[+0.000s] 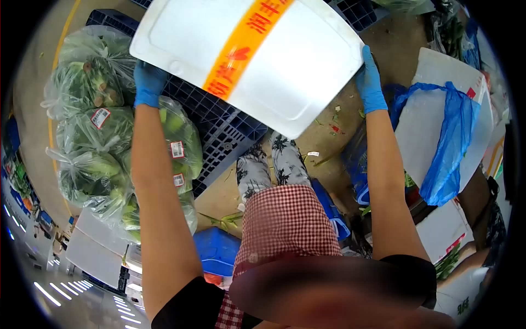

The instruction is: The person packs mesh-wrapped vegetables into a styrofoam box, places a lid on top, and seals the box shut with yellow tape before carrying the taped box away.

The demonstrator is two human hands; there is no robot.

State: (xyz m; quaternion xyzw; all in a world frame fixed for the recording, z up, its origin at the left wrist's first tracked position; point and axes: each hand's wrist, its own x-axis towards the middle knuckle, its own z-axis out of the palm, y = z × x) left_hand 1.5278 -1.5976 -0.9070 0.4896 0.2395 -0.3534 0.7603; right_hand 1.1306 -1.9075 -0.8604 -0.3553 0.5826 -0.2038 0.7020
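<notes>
A large white foam box point(307, 60) with an orange tape strip and red print fills the top middle, tilted above a dark blue plastic pallet point(230, 134). My left hand point(149, 82), in a blue glove, grips its left corner, with the fingertips partly hidden beneath the edge. On the opposite side my right hand point(370, 82), also gloved in blue, holds the right edge, its fingers along the side. Clear bags of green vegetables point(96, 131) with white labels are stacked beside my left hand.
Blue crates point(216, 249) stand near my legs. At the right, a blue plastic bag point(450, 142) lies over white foam pieces point(416, 126). Leaf scraps litter the floor point(329, 129). Another person's arm point(466, 263) shows at lower right. White boxes point(98, 247) are at lower left.
</notes>
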